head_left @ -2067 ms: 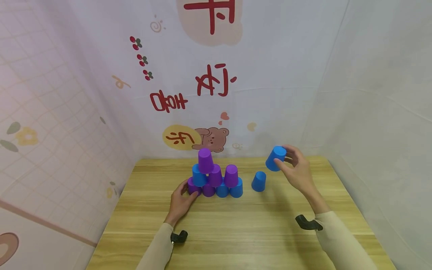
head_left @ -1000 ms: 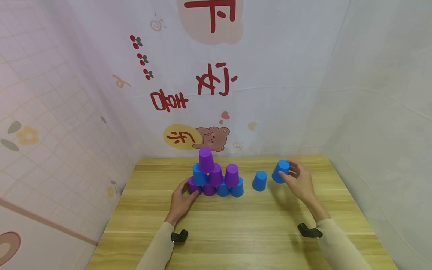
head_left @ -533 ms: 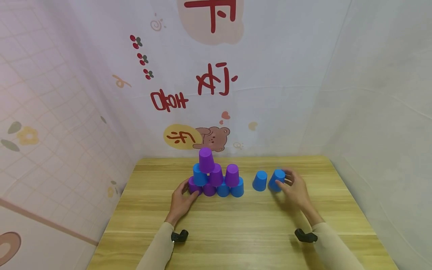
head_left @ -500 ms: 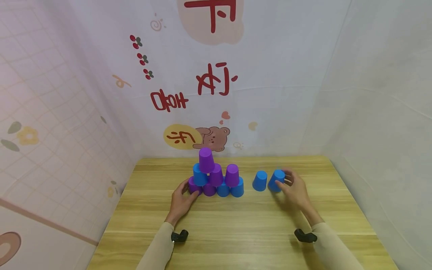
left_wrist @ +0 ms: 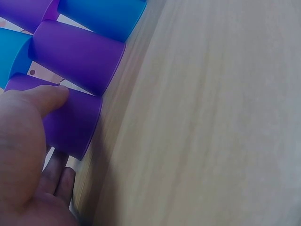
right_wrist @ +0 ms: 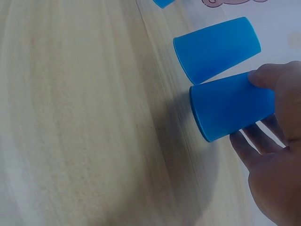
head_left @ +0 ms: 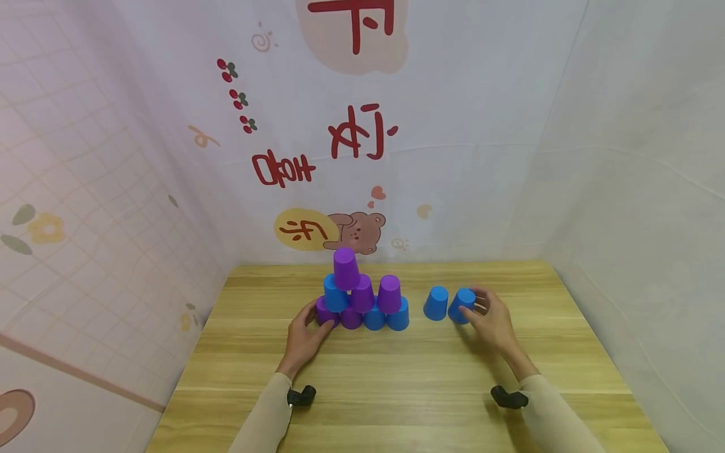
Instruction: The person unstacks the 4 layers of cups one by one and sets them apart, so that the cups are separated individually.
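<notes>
My right hand (head_left: 491, 322) grips blue cup (head_left: 462, 302)
Likely light, stiff; hold opposite sides. Twin cup (head_left: 436, 304): its nine o'clock. Left hand (head_left: 303, 340) holds purple cup (head_left: 327, 311).

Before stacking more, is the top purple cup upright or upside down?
Upside down: the purple cup shows its narrow, closed end upward.

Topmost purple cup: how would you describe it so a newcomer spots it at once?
On the wooden table, find the stack of cups that the left hand grips at one end. At its peak, toward that same end, sits the purple cup, narrow end up. Unlike the other purple cups, it alone occupies the third level.
</notes>
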Motion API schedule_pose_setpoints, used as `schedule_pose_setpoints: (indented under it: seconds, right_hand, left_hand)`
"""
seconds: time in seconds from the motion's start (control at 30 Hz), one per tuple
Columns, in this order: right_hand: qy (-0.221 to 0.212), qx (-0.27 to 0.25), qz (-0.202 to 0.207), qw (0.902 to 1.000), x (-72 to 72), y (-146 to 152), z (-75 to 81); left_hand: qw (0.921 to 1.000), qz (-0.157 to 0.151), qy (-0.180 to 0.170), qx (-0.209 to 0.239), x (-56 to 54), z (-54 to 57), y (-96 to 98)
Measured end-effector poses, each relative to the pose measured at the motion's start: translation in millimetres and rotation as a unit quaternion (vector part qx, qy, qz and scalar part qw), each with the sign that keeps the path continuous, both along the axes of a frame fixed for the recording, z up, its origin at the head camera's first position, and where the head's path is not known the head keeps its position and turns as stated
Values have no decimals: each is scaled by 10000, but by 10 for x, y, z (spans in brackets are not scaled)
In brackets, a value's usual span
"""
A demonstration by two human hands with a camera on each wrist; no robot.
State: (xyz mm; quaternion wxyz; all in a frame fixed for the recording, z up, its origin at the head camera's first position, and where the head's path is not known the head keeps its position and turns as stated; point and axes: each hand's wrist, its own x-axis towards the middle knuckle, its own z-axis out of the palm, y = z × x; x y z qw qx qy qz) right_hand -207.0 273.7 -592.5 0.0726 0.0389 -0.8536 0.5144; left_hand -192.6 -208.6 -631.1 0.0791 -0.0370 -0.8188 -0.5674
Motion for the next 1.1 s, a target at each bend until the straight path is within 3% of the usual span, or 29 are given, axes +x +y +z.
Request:
schedule_pose_setpoints:
  seconds: [0.73,1.1]
  right_hand:
    - [-56,-99,40,9999,21,-2,12]
    - [-206,186,256,9993,25,21,13]
  left_hand:
    - [10000,-24,22,-66,1,-10,-7]
    - [9997,11,79,-210,1,-5,1]
